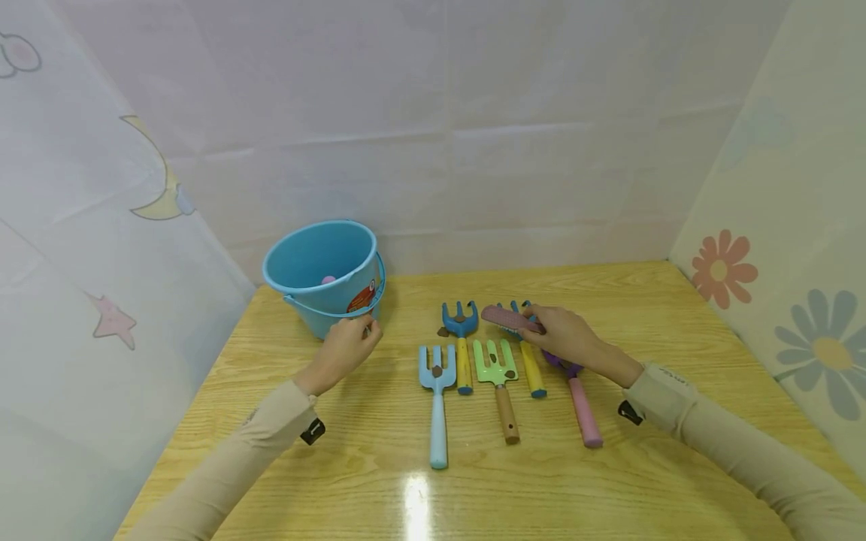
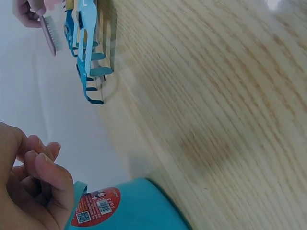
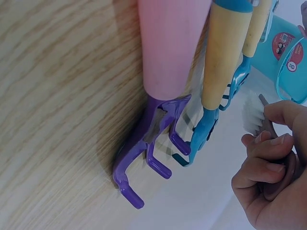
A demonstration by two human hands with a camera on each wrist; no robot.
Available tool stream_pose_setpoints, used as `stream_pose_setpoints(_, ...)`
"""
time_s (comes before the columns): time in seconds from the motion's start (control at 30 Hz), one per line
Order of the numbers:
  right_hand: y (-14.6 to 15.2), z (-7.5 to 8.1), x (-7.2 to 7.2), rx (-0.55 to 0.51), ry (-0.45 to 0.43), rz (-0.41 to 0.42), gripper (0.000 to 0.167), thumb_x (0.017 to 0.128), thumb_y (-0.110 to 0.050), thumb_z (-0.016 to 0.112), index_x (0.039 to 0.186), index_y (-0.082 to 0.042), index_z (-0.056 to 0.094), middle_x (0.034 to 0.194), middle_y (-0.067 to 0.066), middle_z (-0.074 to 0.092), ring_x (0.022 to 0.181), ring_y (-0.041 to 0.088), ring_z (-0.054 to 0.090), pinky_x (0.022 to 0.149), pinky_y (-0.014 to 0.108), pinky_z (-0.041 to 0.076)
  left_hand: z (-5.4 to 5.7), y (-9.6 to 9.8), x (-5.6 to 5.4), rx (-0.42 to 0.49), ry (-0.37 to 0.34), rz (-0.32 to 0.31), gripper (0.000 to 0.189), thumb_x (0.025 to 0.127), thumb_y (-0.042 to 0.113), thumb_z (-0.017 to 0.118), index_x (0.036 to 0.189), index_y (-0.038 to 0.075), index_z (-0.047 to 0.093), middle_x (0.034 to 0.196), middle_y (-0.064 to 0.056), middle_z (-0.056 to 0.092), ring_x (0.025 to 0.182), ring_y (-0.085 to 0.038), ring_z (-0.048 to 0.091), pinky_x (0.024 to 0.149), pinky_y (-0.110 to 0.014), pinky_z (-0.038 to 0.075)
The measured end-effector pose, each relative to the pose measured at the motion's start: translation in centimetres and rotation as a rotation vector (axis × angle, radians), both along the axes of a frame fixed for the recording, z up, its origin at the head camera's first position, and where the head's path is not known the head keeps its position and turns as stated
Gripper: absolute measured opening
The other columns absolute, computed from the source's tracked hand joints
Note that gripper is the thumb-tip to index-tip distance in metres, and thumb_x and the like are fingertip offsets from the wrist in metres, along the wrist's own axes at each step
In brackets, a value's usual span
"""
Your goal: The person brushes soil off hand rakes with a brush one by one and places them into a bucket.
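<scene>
My right hand (image 1: pixel 568 334) grips a dusty-pink brush (image 1: pixel 507 318), its pale bristles (image 3: pixel 253 115) facing down over the blue fork with a yellow handle (image 1: pixel 532 368). Below that hand lies a purple hand rake with a pink handle (image 1: pixel 585 413). My left hand (image 1: pixel 343 349), loosely curled with nothing in its fingers, hovers beside the light-blue bucket (image 1: pixel 328 304), close to its handle. Further garden forks lie in between: a light-blue one (image 1: pixel 438 421), a green one with a wooden handle (image 1: pixel 506 409), and another blue one with a yellow handle (image 1: pixel 463 364).
Small brown lumps (image 1: pixel 443 331) lie on the fork heads and beside one of them. Inside the bucket a small pink thing (image 1: pixel 328 279) shows. The wooden table (image 1: pixel 325 481) meets fabric-covered walls (image 1: pixel 541 188) at the back and sides.
</scene>
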State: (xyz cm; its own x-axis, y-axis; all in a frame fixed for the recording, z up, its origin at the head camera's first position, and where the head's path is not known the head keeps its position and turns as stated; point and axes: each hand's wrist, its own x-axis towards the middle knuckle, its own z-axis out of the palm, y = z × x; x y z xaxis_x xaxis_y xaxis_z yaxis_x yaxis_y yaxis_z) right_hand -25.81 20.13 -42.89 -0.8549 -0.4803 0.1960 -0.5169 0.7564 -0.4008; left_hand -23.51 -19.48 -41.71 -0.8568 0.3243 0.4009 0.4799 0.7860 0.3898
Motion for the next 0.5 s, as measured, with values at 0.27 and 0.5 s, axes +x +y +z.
stream_pose_setpoints(0.27,0.1,0.0,-0.2,-0.003,-0.010,-0.013,0.037,0.094,-0.021,0.069,0.119,0.007,0.063,0.079,0.003,0.066,0.063,0.011,0.058,0.055,0.030,0.049,-0.7,0.6,0.2,-0.026,-0.077,0.039,0.036,0.098,0.009,0.051,0.063,0.012,0.047,0.050,0.005,0.036,0.046,-0.010,0.035,0.051,-0.031,0.035)
stream_pose_setpoints(0.5,0.1,-0.1,-0.1,0.001,-0.009,-0.014,0.038,0.094,-0.020,0.069,0.119,0.007,0.062,0.074,0.000,0.062,0.058,0.010,0.053,0.051,0.029,0.044,-1.6,0.9,0.3,-0.020,-0.207,0.035,0.040,0.102,0.012,0.046,0.062,0.013,0.041,0.050,0.004,0.032,0.045,-0.010,0.027,0.051,-0.029,0.028)
